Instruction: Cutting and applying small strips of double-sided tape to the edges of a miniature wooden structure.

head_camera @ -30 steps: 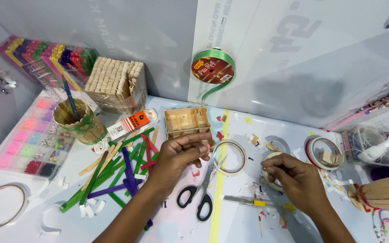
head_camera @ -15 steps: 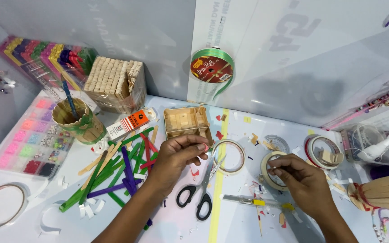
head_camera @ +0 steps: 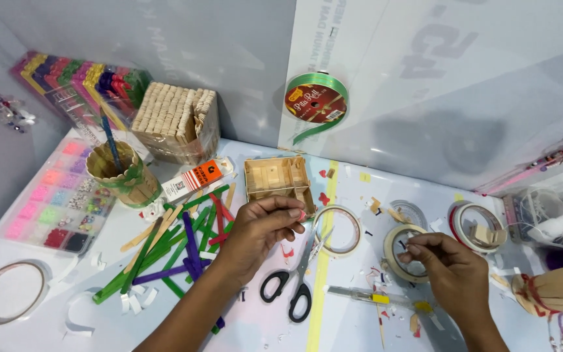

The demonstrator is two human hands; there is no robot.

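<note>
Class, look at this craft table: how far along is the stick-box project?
Done: a wooden stick box with inner dividers stands assembled. In hand: the left hand pinches a small red piece; the right hand picks at a tape roll. Left: coloured sticks lie loose, unused.

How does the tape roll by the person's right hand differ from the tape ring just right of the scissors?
The tape roll under the right hand is thick-walled and cream-coloured; the thin ring beside the scissors is nearly used up and see-through.

The right hand's fingers touch the tape roll; the left hand hovers next to the thin ring without clearly touching it.

Both lie flat on the white table.
</note>
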